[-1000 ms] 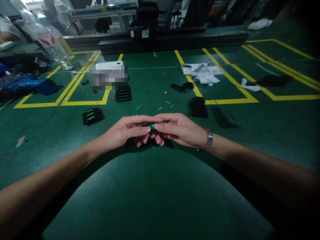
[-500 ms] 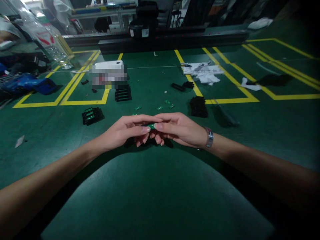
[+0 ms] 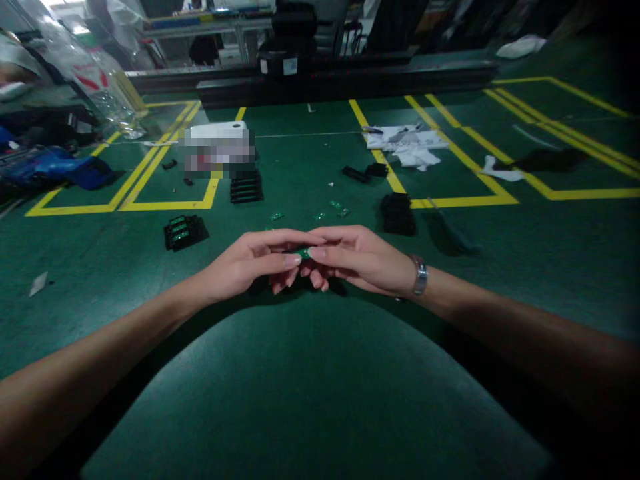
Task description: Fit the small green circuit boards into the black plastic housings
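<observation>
Between my two hands is a small green circuit board [image 3: 305, 253], with a dark edge beside it that may be a black plastic holder; fingers hide most of it. My left hand [image 3: 255, 259] pinches its left side, thumb on top. From the other side my right hand [image 3: 357, 257] grips it, thumb pressed on the board. Both sets of fingertips meet above the green mat. Just beyond the hands lie several loose circuit boards [image 3: 320, 216]. To the left sits a group of black holders [image 3: 182, 231] with green boards in them.
Stacked black plastic parts [image 3: 397, 213] lie right of my hands, and another stack [image 3: 245, 187] lies behind. Farther off are a white box [image 3: 216, 133], crumpled white paper [image 3: 407, 141], a plastic bottle [image 3: 103, 83] and a blue object [image 3: 75, 168]. A black rail [image 3: 340, 85] crosses the back.
</observation>
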`<state>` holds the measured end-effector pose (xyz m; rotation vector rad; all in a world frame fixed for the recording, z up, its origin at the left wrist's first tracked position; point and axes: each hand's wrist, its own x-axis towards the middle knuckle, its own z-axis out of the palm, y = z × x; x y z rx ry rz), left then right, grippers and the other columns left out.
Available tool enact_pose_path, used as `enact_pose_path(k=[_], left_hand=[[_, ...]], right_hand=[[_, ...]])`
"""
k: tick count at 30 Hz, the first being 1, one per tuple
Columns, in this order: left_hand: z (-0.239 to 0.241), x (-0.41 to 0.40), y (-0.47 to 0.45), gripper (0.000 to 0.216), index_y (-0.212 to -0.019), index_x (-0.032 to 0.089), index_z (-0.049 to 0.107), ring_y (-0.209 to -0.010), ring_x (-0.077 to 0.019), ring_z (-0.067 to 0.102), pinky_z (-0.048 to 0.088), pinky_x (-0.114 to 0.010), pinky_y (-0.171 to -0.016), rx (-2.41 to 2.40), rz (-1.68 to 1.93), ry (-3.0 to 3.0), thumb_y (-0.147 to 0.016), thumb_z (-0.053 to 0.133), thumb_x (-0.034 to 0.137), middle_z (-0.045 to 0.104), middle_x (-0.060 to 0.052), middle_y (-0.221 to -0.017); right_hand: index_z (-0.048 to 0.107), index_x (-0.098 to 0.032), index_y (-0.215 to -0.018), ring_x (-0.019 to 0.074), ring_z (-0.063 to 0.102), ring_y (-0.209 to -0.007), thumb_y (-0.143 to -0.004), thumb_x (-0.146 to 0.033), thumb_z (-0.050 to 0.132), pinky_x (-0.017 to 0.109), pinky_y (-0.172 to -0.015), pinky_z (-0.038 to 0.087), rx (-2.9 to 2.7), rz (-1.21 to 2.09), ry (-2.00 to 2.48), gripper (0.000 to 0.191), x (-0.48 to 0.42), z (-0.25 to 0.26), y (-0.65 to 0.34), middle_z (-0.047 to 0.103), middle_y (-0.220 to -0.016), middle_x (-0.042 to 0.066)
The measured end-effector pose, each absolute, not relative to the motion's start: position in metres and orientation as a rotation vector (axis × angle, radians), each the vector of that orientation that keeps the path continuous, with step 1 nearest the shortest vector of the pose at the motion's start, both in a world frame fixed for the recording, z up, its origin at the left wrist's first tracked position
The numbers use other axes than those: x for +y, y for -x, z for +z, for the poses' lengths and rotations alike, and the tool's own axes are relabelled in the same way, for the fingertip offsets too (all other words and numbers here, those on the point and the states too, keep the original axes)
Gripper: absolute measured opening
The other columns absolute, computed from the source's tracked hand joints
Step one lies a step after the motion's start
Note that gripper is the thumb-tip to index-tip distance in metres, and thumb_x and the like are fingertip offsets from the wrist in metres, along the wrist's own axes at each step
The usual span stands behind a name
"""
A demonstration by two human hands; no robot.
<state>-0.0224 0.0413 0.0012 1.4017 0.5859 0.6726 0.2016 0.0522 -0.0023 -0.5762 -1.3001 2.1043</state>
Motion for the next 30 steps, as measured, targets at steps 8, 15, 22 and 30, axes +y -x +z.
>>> enact_pose_path(k=[8, 15, 22, 30], left_hand=[[0.0021, 0.0413, 0.0219, 0.037, -0.135, 0.022, 0.063, -0.069, -0.0104, 0.059, 0.05, -0.018, -0.057, 0.58, 0.677, -1.402, -0.098, 0.061, 0.025, 0.065, -0.005, -0.084], [0.0033, 0.0412, 0.0226, 0.038, -0.137, 0.021, 0.062, -0.069, -0.0105, 0.059, 0.05, -0.018, -0.057, 0.595, 0.657, -1.4, -0.099, 0.061, 0.026, 0.066, -0.005, -0.085], [0.0025, 0.0417, 0.0222, 0.038, -0.135, 0.022, 0.063, -0.068, -0.0108, 0.059, 0.05, -0.018, -0.056, 0.6, 0.661, -1.4, -0.098, 0.061, 0.026, 0.066, -0.005, -0.082], [0.0024, 0.0418, 0.0216, 0.038, -0.136, 0.022, 0.063, -0.069, -0.0109, 0.059, 0.05, -0.018, -0.056, 0.594, 0.662, -1.399, -0.098, 0.061, 0.026, 0.066, -0.005, -0.084]], right_hand=[[0.071, -0.012, -0.104, 0.0117, 0.07, -0.069, -0.088, -0.025, 0.077, 0.021, -0.061, 0.057, -1.314, 2.098, 0.599, 0.021, 0.0518, -0.0019, -0.2021, 0.073, -0.084, 0.006], [0.069, -0.011, -0.105, 0.0111, 0.069, -0.069, -0.089, -0.023, 0.075, 0.02, -0.06, 0.056, -1.33, 2.092, 0.585, 0.021, 0.0526, -0.0025, -0.2019, 0.073, -0.085, 0.006], [0.068, -0.011, -0.106, 0.0112, 0.069, -0.07, -0.089, -0.023, 0.075, 0.021, -0.061, 0.057, -1.341, 2.093, 0.588, 0.022, 0.0526, -0.0021, -0.2026, 0.073, -0.086, 0.006], [0.069, -0.011, -0.106, 0.0107, 0.069, -0.07, -0.089, -0.023, 0.075, 0.021, -0.061, 0.056, -1.336, 2.095, 0.597, 0.022, 0.0527, -0.0013, -0.202, 0.073, -0.084, 0.005]])
